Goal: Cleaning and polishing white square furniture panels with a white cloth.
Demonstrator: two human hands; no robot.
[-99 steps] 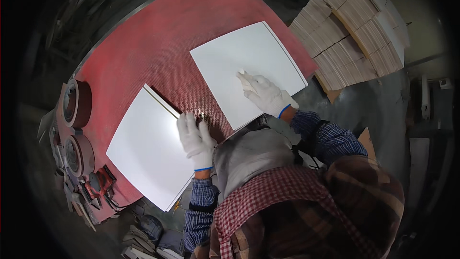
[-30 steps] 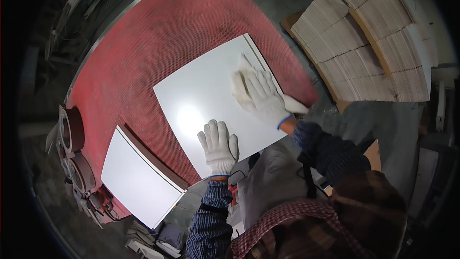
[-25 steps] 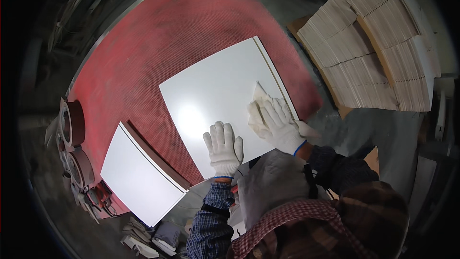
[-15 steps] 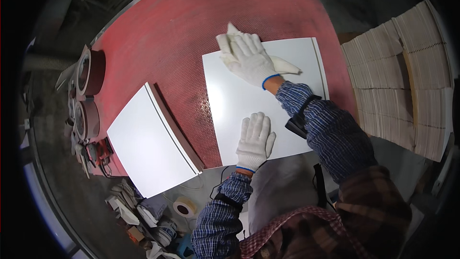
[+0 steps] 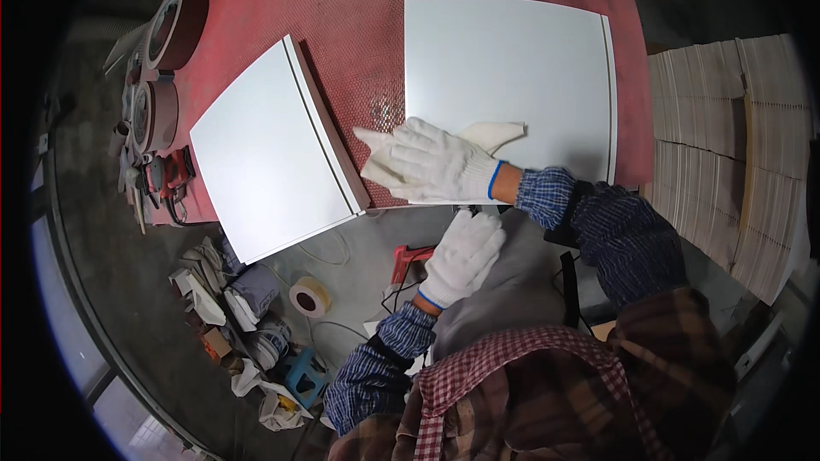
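My right hand, in a white knit glove, bears down on a cream cloth and holds it at the near left corner of a white flat panel. Loose ends of the cloth stick out on both sides of the hand; part of it overhangs the panel's left edge. A dark groove runs along the panel's right side. My left hand, gloved likewise, is off the panel, just in front of the table's near edge. Its fingers are extended and nothing shows in it.
A stack of white panels lies at left on the red table. Tape rolls and a red power tool line the table's left edge. Brown cardboard stacks stand at right. Below are a blue stool and another tape roll.
My right hand has drawn the cloth from the panel's far edge to its near left corner. My left hand has come off the panel toward my body. The view has shifted.
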